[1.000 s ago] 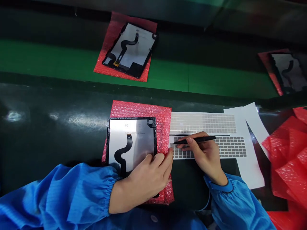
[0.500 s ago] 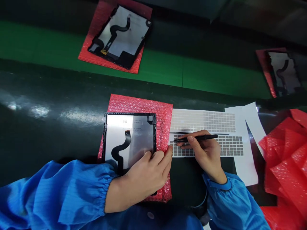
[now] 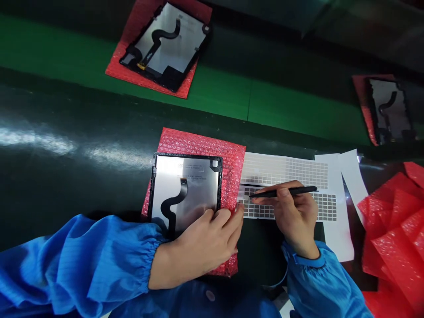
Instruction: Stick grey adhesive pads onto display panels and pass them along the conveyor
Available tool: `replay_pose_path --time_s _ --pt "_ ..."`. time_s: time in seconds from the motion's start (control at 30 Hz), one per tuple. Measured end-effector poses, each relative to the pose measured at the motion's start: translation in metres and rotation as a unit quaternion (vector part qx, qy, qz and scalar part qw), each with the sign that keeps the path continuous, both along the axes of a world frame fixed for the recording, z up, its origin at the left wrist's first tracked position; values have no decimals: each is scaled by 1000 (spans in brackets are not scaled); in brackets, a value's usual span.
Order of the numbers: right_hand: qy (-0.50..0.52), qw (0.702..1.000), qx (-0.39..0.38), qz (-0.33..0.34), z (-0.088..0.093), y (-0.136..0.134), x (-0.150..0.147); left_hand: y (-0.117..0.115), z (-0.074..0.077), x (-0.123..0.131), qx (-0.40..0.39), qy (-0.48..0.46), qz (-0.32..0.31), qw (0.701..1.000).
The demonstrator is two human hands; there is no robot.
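Observation:
My left hand [image 3: 205, 243] lies across the lower right part of a tablet screen panel [image 3: 198, 190], its back up and its longer fingers stretched past the panel's right edge. Those fingertips touch the left end of a sticker sheet [image 3: 326, 207] with rows of small grey squares. The thumb is hidden. Black tweezers [image 3: 294, 191] are held between the thumb and fingers of my right hand [image 3: 296, 216], with their thin tip over the sheet's left squares. A curved black flex cable [image 3: 174, 201] lies on the silver panel back. Red bubble wrap [image 3: 202, 140] lies beneath the panel.
A second panel [image 3: 165, 44] on red bubble wrap lies on the green strip [image 3: 225, 90] at the back. Another panel [image 3: 387, 106] is at the far right. Crumpled red bubble wrap bags [image 3: 394, 221] pile up at right, beside white paper [image 3: 342, 238].
My right hand and the tweezers have shifted slightly right along the sheet. The whole view has moved a little. My left hand stays on the panel.

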State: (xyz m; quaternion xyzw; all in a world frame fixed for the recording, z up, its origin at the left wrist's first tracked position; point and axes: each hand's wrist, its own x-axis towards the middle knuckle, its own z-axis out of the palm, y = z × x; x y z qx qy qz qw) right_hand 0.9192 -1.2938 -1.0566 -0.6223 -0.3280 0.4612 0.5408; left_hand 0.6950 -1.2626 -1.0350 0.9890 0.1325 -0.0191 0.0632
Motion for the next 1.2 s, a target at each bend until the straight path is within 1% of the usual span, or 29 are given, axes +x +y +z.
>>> replay_pose_path --time_s 0.1,0.17,0.3,0.37,0.5,0.67,1.0,1.2 --pt "22 999 -3 31 0 11 -17 -1 8 -16 -11 -45 7 999" --pt "34 997 0 63 -2 19 -28 -3 8 -27 -17 -68 33 997" --pt "33 995 3 95 -9 27 -38 -3 -1 -40 -30 -53 113 992" --pt "36 994 6 100 -11 27 -38 -1 -6 -41 -28 -38 128 991" --pt "38 993 9 107 -14 26 -36 2 -9 -38 -34 -24 130 991" --pt "31 993 6 118 -15 27 -37 2 -10 -37 -41 -11 127 991" --pt "12 993 -1 119 -16 25 -35 5 -9 -36 -41 -2 124 991" --pt "12 993 -4 117 -18 24 -35 5 -11 -35 -44 -4 120 992"
